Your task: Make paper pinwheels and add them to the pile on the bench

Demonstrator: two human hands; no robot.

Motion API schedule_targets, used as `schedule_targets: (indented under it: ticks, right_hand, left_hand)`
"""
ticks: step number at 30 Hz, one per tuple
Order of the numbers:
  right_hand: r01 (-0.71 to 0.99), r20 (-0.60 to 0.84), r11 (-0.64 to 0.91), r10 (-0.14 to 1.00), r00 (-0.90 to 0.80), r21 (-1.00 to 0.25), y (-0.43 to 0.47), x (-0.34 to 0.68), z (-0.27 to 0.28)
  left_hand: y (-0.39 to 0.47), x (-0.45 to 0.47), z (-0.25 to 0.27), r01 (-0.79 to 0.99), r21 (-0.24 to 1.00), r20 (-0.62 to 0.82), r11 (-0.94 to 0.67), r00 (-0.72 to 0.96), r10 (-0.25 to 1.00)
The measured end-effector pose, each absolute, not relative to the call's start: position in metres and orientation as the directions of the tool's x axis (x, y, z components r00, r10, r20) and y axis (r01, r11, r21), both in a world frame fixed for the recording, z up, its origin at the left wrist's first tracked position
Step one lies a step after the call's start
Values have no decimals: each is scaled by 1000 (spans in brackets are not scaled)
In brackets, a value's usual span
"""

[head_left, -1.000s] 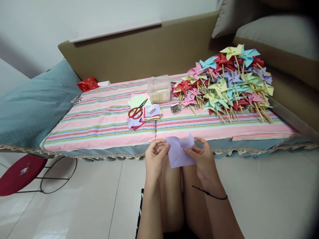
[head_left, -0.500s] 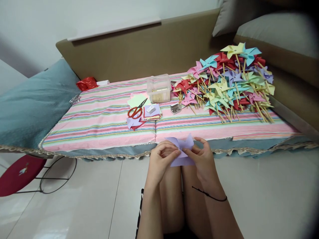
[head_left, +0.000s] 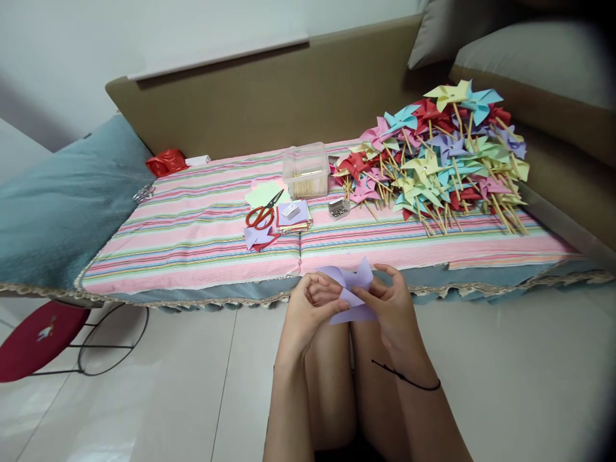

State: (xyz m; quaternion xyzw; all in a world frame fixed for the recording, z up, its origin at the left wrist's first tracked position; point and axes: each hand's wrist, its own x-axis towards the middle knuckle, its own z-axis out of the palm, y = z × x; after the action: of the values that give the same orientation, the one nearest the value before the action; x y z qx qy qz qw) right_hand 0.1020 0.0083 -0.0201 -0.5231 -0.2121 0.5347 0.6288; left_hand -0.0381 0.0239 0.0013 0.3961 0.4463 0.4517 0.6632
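Observation:
Over my knees I hold a purple paper pinwheel (head_left: 355,313), its cut points partly folded in toward the middle. My right hand (head_left: 389,301) pinches the folded points at the centre between thumb and fingers. On the other side, my left hand (head_left: 315,308) grips the lower left part of the paper with the thumb in front, the fingers curled behind. On the seat ahead, orange-handled scissors (head_left: 261,217) rest across light green paper sheets (head_left: 266,192). Beside them is a stack of coloured paper squares (head_left: 301,224) with a small white box (head_left: 290,211) on top.
A clear plastic box (head_left: 304,170) of sticks stands behind the papers. A small open box of pins (head_left: 339,208) lies right of them. Many finished pinwheels (head_left: 450,151) pile up at the right. A red stool (head_left: 45,337) stands at the lower left.
My left thumb has slid down from the paper's centre toward its lower left, and the left fingers have loosened a little. My right hand keeps its pinch.

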Motion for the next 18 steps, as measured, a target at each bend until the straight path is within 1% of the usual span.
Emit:
schedule_targets:
  ticks: [4, 8, 11, 18]
  right_hand:
    - [-452, -271, -102, 905, 327, -886, 7, 103, -20]
    - [-465, -269, -106, 915, 300, -879, 6, 101, -23]
    - [-465, -267, -106, 917, 296, -879, 6, 100, -24]
    - [-479, -281, -135, 927, 247, -867, 5, 104, -25]
  left_hand:
    - [23, -40, 3, -228, 933, -236, 279, 199, 951]
    - [22, -39, 1, -223, 932, -255, 287, 160, 954]
    - [22, -37, 1, -234, 925, -276, 299, 127, 953]
    - [22, -33, 1, -266, 919, -267, 292, 127, 955]
